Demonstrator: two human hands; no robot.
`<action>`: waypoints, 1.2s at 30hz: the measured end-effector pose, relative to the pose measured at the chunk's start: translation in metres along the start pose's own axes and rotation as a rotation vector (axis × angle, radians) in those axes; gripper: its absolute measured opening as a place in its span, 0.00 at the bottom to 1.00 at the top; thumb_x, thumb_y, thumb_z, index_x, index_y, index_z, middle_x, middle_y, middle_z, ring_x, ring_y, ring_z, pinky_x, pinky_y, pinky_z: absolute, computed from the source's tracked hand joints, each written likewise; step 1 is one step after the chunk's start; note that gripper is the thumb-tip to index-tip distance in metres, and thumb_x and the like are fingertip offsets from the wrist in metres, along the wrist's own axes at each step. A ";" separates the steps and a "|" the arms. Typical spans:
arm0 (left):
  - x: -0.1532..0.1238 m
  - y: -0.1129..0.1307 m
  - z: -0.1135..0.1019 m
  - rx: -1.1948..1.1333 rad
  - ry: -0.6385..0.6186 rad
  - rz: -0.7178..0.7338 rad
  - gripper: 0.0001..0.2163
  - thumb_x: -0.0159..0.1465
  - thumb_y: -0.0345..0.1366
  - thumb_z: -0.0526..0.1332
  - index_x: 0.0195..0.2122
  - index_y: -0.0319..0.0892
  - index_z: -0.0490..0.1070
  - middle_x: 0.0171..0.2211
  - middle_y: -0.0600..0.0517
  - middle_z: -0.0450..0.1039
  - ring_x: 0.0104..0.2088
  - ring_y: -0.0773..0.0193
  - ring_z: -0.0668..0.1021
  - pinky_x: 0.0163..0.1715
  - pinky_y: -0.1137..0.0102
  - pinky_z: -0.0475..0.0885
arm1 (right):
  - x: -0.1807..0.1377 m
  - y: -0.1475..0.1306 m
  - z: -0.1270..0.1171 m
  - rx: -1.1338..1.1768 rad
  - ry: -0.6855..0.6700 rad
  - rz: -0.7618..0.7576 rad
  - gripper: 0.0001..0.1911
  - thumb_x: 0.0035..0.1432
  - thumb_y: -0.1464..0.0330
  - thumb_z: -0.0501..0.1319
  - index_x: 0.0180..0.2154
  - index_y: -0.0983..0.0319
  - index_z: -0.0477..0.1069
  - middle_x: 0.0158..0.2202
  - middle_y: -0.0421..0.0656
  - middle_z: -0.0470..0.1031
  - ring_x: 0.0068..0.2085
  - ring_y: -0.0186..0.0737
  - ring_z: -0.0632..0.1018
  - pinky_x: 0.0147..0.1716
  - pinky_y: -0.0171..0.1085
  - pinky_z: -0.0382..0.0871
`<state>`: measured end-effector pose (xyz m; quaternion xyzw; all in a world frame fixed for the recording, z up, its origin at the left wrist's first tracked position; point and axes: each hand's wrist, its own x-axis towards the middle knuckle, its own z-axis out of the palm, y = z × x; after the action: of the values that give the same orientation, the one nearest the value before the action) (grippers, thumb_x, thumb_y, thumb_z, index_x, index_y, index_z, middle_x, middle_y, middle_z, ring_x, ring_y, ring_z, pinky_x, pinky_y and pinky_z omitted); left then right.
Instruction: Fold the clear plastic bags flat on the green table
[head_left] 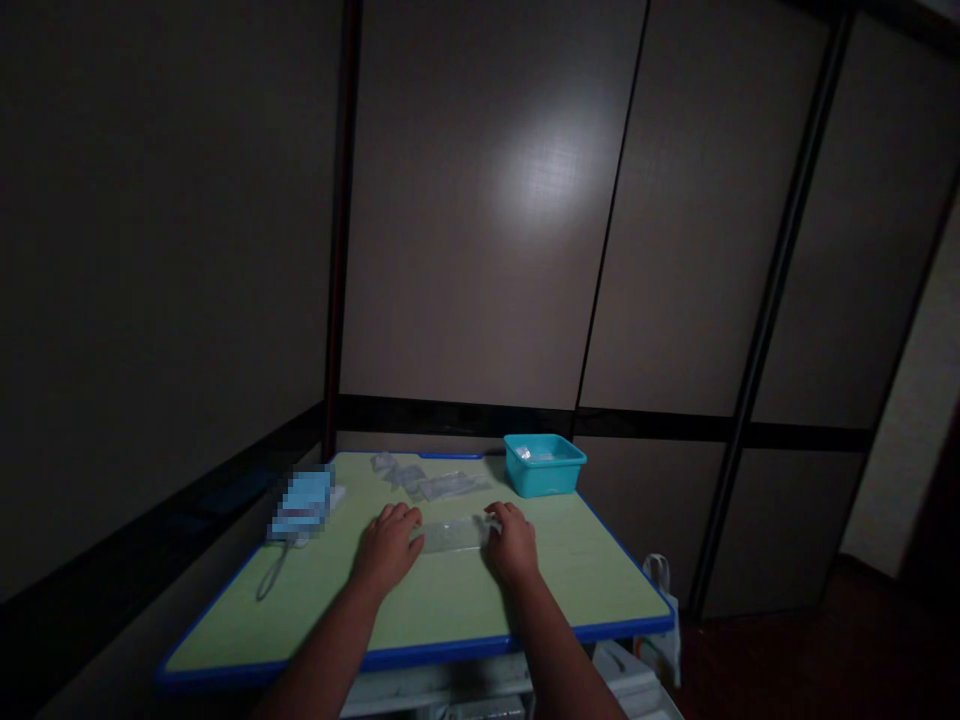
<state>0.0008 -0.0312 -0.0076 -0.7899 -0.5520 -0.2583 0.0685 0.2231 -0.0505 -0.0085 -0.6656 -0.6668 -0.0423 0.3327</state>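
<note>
A clear, flat plastic bag [454,535] lies stretched sideways over the middle of the table. My left hand [388,548] has its left end, thumb and fingers closed on the edge. At the other end, my right hand [514,540] pinches the bag with bent fingers. Just beyond my hands, several more clear plastic bags [450,486] lie loosely spread and partly overlapping. What the held bag contains, if anything, is too dim to make out.
A turquoise plastic basket [545,480] with clear plastic pieces inside stands at the back right of the green table [442,610] with blue edging. At the left edge lies a blurred-out blue device [304,502] with a strap [273,573]. Dark panelled cabinets [465,250] rise behind.
</note>
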 end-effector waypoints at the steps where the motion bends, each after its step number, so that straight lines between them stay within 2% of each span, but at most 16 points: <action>1: 0.000 0.000 0.000 -0.008 -0.017 0.019 0.04 0.56 0.37 0.57 0.33 0.47 0.65 0.36 0.53 0.67 0.43 0.61 0.66 0.42 0.68 0.58 | 0.000 -0.001 0.000 -0.022 -0.025 -0.036 0.14 0.48 0.75 0.53 0.37 0.55 0.68 0.39 0.39 0.69 0.44 0.37 0.67 0.36 0.33 0.53; 3: -0.001 0.000 0.001 -0.008 -0.036 0.032 0.03 0.57 0.37 0.57 0.32 0.46 0.65 0.35 0.53 0.67 0.42 0.62 0.67 0.41 0.68 0.59 | 0.000 -0.003 0.000 -0.076 -0.065 -0.067 0.09 0.50 0.72 0.54 0.32 0.57 0.70 0.37 0.41 0.70 0.43 0.38 0.67 0.37 0.34 0.53; 6: -0.001 0.001 0.002 0.015 -0.019 0.017 0.04 0.57 0.37 0.56 0.33 0.46 0.65 0.36 0.52 0.67 0.42 0.62 0.67 0.41 0.68 0.59 | 0.000 -0.005 0.002 -0.124 -0.077 -0.060 0.07 0.52 0.70 0.54 0.31 0.57 0.70 0.36 0.42 0.70 0.42 0.39 0.67 0.37 0.35 0.53; 14: -0.001 0.004 -0.002 0.050 -0.049 -0.026 0.07 0.57 0.37 0.56 0.37 0.46 0.65 0.38 0.51 0.66 0.44 0.60 0.66 0.42 0.68 0.58 | -0.001 -0.006 -0.001 -0.120 -0.086 -0.042 0.06 0.52 0.68 0.56 0.33 0.57 0.70 0.37 0.41 0.70 0.42 0.39 0.68 0.37 0.35 0.54; 21: -0.001 0.006 -0.004 0.058 -0.089 -0.047 0.05 0.57 0.38 0.56 0.34 0.46 0.65 0.38 0.52 0.66 0.44 0.60 0.66 0.44 0.67 0.58 | -0.001 -0.009 -0.005 -0.140 -0.112 -0.015 0.06 0.52 0.68 0.56 0.33 0.58 0.70 0.38 0.42 0.70 0.43 0.39 0.68 0.38 0.35 0.54; 27: -0.001 0.005 -0.002 0.044 -0.067 -0.037 0.09 0.57 0.37 0.56 0.40 0.47 0.64 0.40 0.51 0.66 0.45 0.61 0.66 0.44 0.67 0.58 | -0.001 -0.008 -0.002 -0.137 -0.096 -0.018 0.08 0.52 0.68 0.56 0.36 0.57 0.70 0.39 0.42 0.70 0.43 0.40 0.67 0.38 0.35 0.54; 31: 0.000 0.005 -0.002 0.048 -0.091 -0.042 0.06 0.58 0.36 0.56 0.36 0.47 0.66 0.39 0.52 0.66 0.45 0.61 0.66 0.44 0.68 0.58 | -0.001 -0.007 -0.002 -0.137 -0.102 -0.023 0.07 0.52 0.68 0.56 0.34 0.57 0.70 0.38 0.41 0.70 0.43 0.39 0.68 0.37 0.35 0.53; 36: -0.001 0.003 -0.001 0.041 -0.065 -0.020 0.06 0.57 0.37 0.56 0.36 0.48 0.66 0.38 0.52 0.66 0.44 0.61 0.66 0.43 0.68 0.59 | -0.001 -0.007 -0.001 -0.133 -0.092 -0.025 0.07 0.52 0.68 0.56 0.34 0.57 0.70 0.37 0.42 0.70 0.43 0.39 0.68 0.37 0.35 0.54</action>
<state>0.0032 -0.0334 -0.0067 -0.7907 -0.5670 -0.2218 0.0644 0.2171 -0.0526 -0.0050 -0.6792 -0.6851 -0.0600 0.2562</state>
